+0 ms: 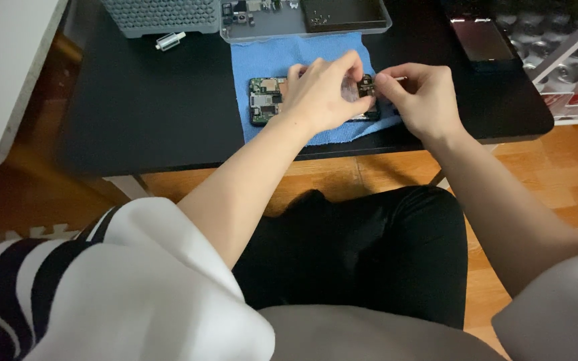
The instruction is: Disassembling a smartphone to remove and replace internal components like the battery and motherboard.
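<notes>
— Looking down at the black table (135, 113), what lies between the hands?

— An opened phone (267, 100) with its green circuit boards bare, lying flat on a blue cloth (262, 59) near the table's front edge.

— What is the left hand (320, 93) doing?

— It rests over the middle of the phone, fingers curled and drawn together at the tips by the phone's right end. Whether they pinch some small part, I cannot tell; the fingers hide it.

— And the right hand (420, 99)?

— Its thumb and forefinger are pressed together on a thin metal tool (398, 79), just beside the left fingertips.

— Anything else on the table?

— A clear tray (282, 28) of small parts sits behind the cloth, touching its far edge. A grey perforated box (162, 15) stands left of it, with a small white cylinder (170, 41) in front. A dark slab (482, 39) lies at the far right.
</notes>
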